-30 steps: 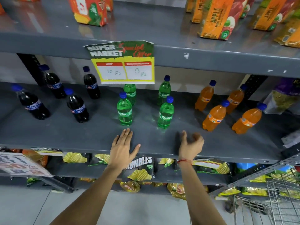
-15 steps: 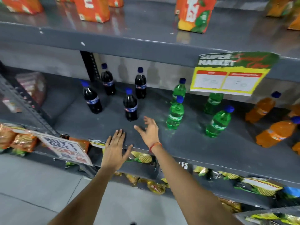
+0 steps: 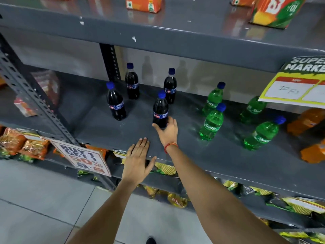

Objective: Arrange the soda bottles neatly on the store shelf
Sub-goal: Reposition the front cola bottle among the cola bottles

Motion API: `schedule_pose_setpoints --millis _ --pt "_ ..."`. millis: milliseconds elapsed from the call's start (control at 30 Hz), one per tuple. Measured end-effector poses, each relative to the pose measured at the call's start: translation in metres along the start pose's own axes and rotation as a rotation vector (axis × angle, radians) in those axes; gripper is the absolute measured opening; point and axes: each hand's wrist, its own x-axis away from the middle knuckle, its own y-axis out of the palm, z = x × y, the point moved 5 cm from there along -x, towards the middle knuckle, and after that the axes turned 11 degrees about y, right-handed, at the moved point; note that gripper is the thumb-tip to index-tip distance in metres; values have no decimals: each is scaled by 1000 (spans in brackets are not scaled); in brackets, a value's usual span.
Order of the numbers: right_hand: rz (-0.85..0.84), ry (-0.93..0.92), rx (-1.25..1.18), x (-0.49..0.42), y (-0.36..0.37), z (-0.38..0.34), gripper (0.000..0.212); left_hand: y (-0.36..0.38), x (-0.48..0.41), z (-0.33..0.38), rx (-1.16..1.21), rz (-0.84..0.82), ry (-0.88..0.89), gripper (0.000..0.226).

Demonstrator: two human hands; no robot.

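Note:
Several dark cola bottles with blue caps stand on the grey middle shelf (image 3: 98,125). My right hand (image 3: 167,132) grips the base of the front cola bottle (image 3: 160,110), which stands upright. Another cola bottle (image 3: 116,103) is to its left, and two more (image 3: 132,83) (image 3: 170,87) stand behind. Several green Sprite bottles (image 3: 212,124) stand to the right, then orange soda bottles (image 3: 307,120) at the right edge. My left hand (image 3: 138,161) lies flat and open on the shelf's front edge.
A price sign (image 3: 295,83) hangs from the upper shelf at right. Juice cartons (image 3: 143,4) stand on the top shelf. A slanted metal upright (image 3: 35,103) crosses at left, with a "Buy 1 Get 1" sign (image 3: 82,159). Snack packets (image 3: 22,143) fill the lower shelf.
The view has swung left toward the cola bottles. My right hand reached forward and closed on the front cola bottle. My left hand has stayed flat on the shelf edge.

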Motion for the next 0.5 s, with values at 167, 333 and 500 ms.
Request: schedule_pose_setpoints --millis 167,333,500 --pt "-14 -11 29 0 0 -4 53 3 0 -3 -1 -2 -10 63" --pt "-55 3 46 1 -2 -4 56 0 -2 -4 47 -2 -5 62" --pt "-64 -38 26 17 -27 -5 36 -20 -11 -11 236 81 -69 33"
